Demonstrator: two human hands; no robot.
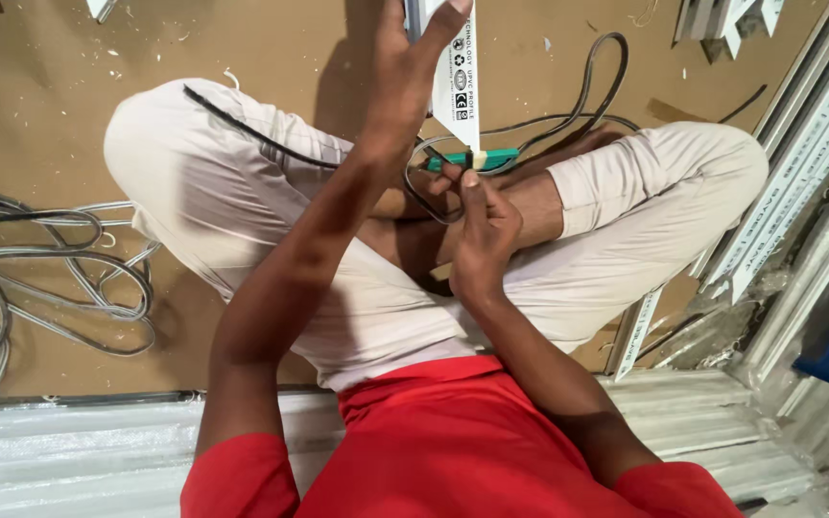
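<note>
Seated cross-legged on brown board flooring (40, 86), with the left hand (405, 82) closed around a long white plastic window profile strip (457, 91), held upright over the lap. Right hand (482, 225) pinched shut on a small green-handled tool (491, 158) at the strip's lower end, beside a loop of black rubber gasket cord (592, 82). Strip probably light and stiff, smooth enough to slip; best gripped around mid-length. Gasket likely soft and floppy. More grey cord (40, 278) coiled well apart.
</note>
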